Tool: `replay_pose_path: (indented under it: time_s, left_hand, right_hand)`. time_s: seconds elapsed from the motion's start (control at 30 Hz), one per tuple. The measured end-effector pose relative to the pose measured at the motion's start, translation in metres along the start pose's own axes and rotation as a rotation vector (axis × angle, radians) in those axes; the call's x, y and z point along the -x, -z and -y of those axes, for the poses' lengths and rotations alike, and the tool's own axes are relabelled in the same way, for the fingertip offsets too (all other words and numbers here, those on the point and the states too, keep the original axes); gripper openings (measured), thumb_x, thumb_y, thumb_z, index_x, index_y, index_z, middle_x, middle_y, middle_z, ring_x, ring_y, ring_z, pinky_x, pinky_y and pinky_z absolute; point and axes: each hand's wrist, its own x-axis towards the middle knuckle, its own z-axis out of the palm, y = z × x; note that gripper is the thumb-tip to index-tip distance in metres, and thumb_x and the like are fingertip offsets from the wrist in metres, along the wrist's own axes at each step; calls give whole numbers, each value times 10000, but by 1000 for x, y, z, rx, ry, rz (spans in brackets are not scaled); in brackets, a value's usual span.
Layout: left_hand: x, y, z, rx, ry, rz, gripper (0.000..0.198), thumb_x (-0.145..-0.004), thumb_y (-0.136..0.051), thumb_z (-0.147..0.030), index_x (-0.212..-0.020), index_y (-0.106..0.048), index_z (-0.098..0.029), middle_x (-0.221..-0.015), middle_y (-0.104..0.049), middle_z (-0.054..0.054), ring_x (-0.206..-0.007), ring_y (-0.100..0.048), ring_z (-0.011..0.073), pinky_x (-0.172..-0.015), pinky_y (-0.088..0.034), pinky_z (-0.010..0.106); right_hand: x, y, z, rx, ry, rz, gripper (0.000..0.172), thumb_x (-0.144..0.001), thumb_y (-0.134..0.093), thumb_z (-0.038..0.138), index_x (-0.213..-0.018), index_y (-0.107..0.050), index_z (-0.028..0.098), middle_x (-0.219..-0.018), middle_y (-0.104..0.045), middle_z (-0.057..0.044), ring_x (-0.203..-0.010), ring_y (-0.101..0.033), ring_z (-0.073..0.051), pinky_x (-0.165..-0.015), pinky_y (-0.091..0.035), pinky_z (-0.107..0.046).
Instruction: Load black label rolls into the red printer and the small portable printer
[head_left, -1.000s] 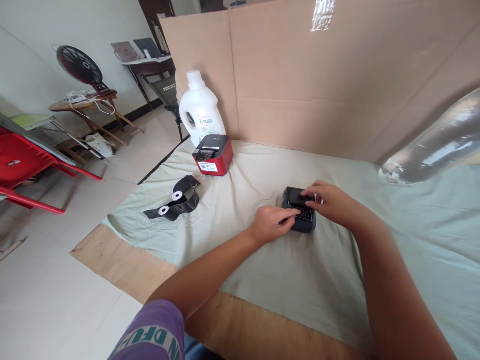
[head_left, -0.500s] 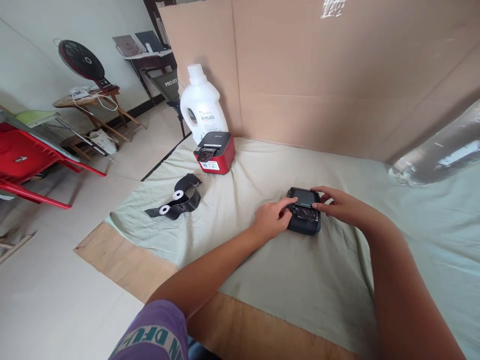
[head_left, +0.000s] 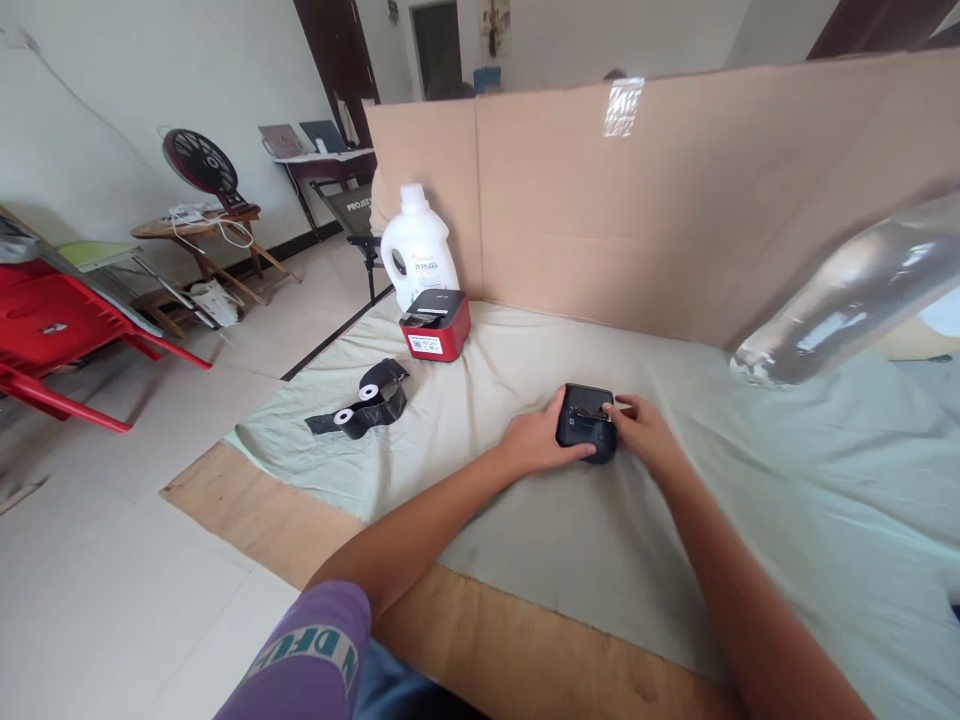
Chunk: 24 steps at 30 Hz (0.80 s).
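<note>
A small black portable printer (head_left: 586, 440) lies on the pale cloth (head_left: 510, 350). My left hand (head_left: 536, 438) grips its left side, fingers along the far left edge and thumb across the near face. At its right edge, my right hand (head_left: 643, 428) has thumb and fingers closed on the end of a shiny dark strip (head_left: 589, 411) at the printer's slot. Part of the right fingers is hidden. To the left, a red and black printer (head_left: 435, 328) has a dark strip out of its front. Nearer me lie two black rolls (head_left: 356, 423) with white cores, partly unwound.
A white detergent bottle (head_left: 422, 255) stands behind the red printer. A cardboard wall (head_left: 600, 210) closes off the back, and a clear inflated bag (head_left: 847, 310) leans at the right. Bare wood (head_left: 480, 610) shows along the front edge. A red chair (head_left: 60, 330) is at the left.
My left hand has gone from pointing on the printer's top to gripping its left side. My right fingers have shifted from its far right edge to the strip. The head view has tilted up.
</note>
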Motion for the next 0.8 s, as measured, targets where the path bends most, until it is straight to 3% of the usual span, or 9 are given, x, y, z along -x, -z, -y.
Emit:
replay_pose_path:
  time_s: [0.1, 0.2, 0.27, 0.37, 0.53, 0.67, 0.8]
  left_hand:
    - [2, -2, -3, -30, -40, 26, 1230, -636, -727, -748, -1583, -174, -192, -1175, -701, 148, -1062, -680, 371, -848, -532, 425]
    - [-8, -7, -18, -22, -108, 9, 1150, -641, -755, -699, -1549, -252, -205, -1191, -700, 136, -1069, -681, 354, -860, -534, 416]
    - [-25, -13, -42, -3, -157, -1, 1155, -647, -762, -683, -1552, -235, -197, -1186, -704, 141, -1070, -681, 354, -863, -532, 415]
    - [-65, -34, -94, 58, -231, -12, 1207, -662, -760, -681, -1577, -147, -186, -1176, -709, 151, -1062, -687, 348, -847, -533, 398]
    - [-131, -100, -183, 92, -348, 33, 1215, -716, -734, -632, -1586, -71, -103, -1230, -677, 214, -1107, -670, 365, -884, -524, 419]
    - [-158, -152, -216, 74, -402, 149, 1232, -722, -722, -642, -1583, -68, -53, -1232, -661, 256, -1122, -663, 390, -891, -534, 438]
    - [-171, -179, -229, 96, -427, 203, 1242, -737, -687, -684, -1585, -31, -59, -1252, -646, 267, -1120, -663, 395, -888, -535, 441]
  right_hand:
    - [31, -22, -16, -121, 156, -219, 425, -918, -430, 403, -1220, -645, 194, -1241, -683, -134, -1158, -631, -275, -1001, -488, -454]
    - [46, -15, -25, -188, 179, -275, 438, -903, -419, 386, -1223, -652, 199, -1237, -689, -119, -1163, -629, -267, -1023, -471, -448]
    - [41, 10, -30, -174, 156, -320, 459, -880, -447, 395, -1218, -656, 165, -1199, -698, -140, -1107, -650, -271, -986, -489, -440]
    - [23, 67, -42, -87, 147, -443, 564, -820, -563, 486, -1249, -634, 127, -1190, -694, -165, -1076, -658, -294, -955, -500, -440]
    - [2, 149, -84, 87, 2, -630, 747, -693, -706, 602, -1251, -617, 114, -1201, -685, -206, -1114, -642, -370, -952, -494, -488]
    - [-3, 183, -127, 161, -136, -636, 773, -694, -688, 638, -1253, -614, 109, -1223, -665, -254, -1157, -617, -433, -950, -488, -539]
    - [-11, 199, -152, 222, -228, -637, 787, -713, -668, 647, -1309, -588, 140, -1248, -635, -294, -1219, -577, -463, -969, -474, -571]
